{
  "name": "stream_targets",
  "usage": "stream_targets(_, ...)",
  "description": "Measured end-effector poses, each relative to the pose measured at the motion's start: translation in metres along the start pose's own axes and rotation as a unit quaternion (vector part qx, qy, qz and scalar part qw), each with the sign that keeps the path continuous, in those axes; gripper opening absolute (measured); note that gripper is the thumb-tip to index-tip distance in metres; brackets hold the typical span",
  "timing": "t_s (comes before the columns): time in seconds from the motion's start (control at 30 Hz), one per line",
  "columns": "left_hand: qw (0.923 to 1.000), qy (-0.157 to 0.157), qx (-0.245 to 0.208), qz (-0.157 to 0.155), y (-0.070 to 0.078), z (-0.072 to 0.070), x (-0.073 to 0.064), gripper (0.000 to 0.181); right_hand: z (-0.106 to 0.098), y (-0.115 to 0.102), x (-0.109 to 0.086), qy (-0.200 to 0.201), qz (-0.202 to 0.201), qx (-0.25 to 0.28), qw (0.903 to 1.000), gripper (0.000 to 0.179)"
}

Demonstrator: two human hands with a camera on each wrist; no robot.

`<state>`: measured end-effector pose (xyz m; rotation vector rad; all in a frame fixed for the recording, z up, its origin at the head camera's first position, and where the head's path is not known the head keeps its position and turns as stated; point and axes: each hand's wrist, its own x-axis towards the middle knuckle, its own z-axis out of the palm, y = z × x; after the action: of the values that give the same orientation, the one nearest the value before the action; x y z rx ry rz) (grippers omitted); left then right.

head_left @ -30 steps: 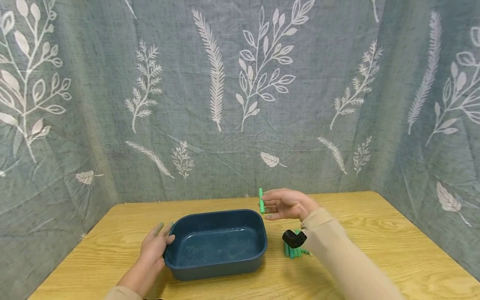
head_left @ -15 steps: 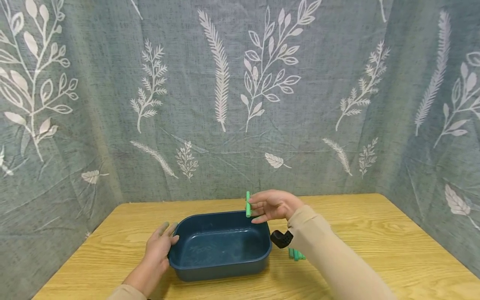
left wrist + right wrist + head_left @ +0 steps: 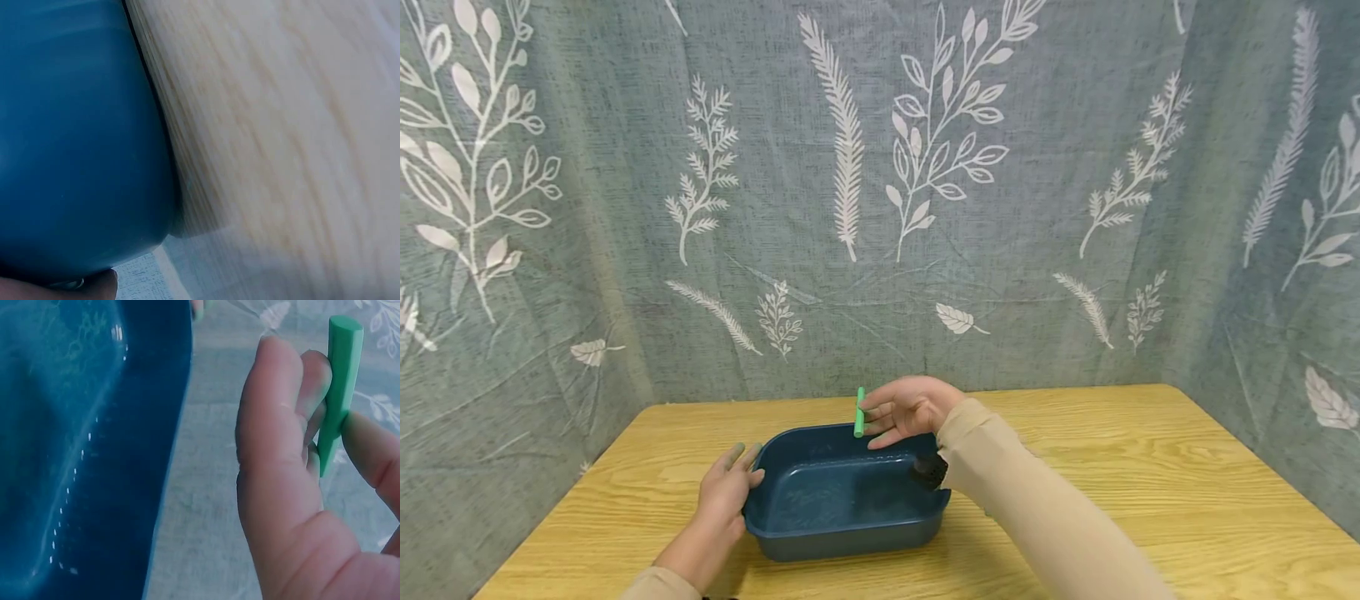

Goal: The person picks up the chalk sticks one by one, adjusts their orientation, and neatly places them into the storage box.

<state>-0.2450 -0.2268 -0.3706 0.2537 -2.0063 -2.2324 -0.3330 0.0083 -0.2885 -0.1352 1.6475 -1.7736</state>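
A deep dark-blue basin point(image 3: 850, 546) stands on the table. My left hand point(image 3: 722, 496) grips its left rim, the thumb lying over the edge and the fingers along the outer side; in the left wrist view a fingertip point(image 3: 106, 284) touches the blue wall point(image 3: 81, 156). Above the back part of the basin, my right hand point(image 3: 910, 408) pinches a green chalk stick point(image 3: 860, 412) between thumb and fingers. Up close in the right wrist view, the chalk point(image 3: 342, 381) stands nearly upright and narrows downward. Green dust marks the fingertips.
A wooden table point(image 3: 1112, 467) carries the basin. My right sleeve point(image 3: 1037, 508) hides most of the spot where green sticks lay; only a speck of green shows. Patterned grey-green cloth point(image 3: 850, 333) hangs behind and at both sides.
My right hand has moved left with the chalk, from beside the basin's right back corner to over its back rim. The sleeve now covers the other green sticks. My left hand stays on the basin.
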Motion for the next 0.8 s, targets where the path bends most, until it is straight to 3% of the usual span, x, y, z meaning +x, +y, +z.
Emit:
stream_targets(0.33,0.9999,0.0,-0.001,-0.01,-0.001,-0.001,-0.001,0.069,0.021,0.006,0.021,-0.008,0.037,-0.025,0.999,0.044)
stream_targets(0.8,0.9998,0.0,0.013,-0.013,0.0,0.0,0.0,0.068,0.046,0.013,0.049,-0.016,0.091,-0.114,0.9892,0.028)
